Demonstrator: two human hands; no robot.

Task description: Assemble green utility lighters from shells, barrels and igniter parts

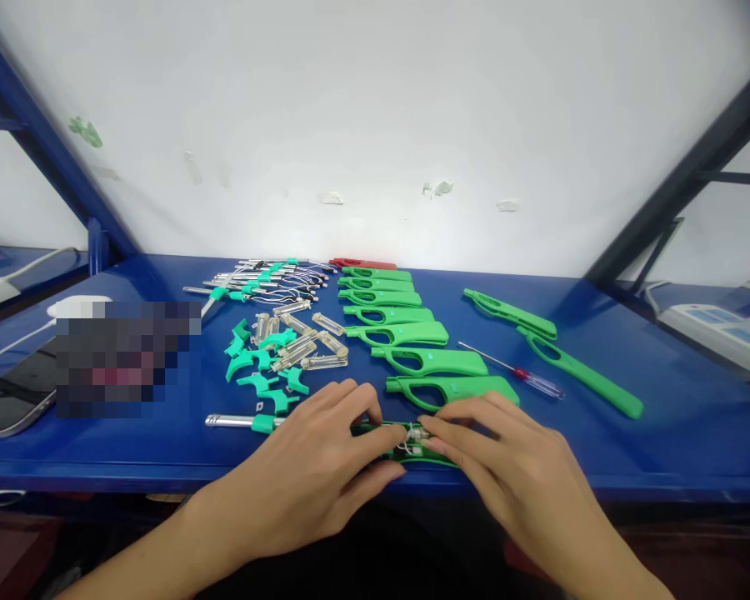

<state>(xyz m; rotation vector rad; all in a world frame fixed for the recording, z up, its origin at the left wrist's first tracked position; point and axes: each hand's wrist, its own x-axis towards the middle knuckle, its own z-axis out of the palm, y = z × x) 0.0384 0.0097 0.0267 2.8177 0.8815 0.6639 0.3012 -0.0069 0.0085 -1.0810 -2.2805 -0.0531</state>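
At the table's front edge lies an opened green gas lighter casing [441, 454], with a silver tube [228, 421] and its teal collar [263, 424] sticking out to the left. My left hand [331, 458] grips the casing, its index finger pressing on the small parts inside. From the right, my right hand [518, 458] has its thumb and fingers closed on the same casing, by a clear fitting [417, 433] and thin white wire. Much of the casing is hidden under my fingers. Just behind it lies another green casing half [475, 387].
More green casing halves [406, 334] lie in a column, a red one [366, 264] at the back. Left are teal triggers [243, 364], clear fuel tanks [325, 362] and wired tubes [256, 279]. A screwdriver [537, 382] and two green casing pieces [591, 379] lie right; a phone [12, 400] lies left.
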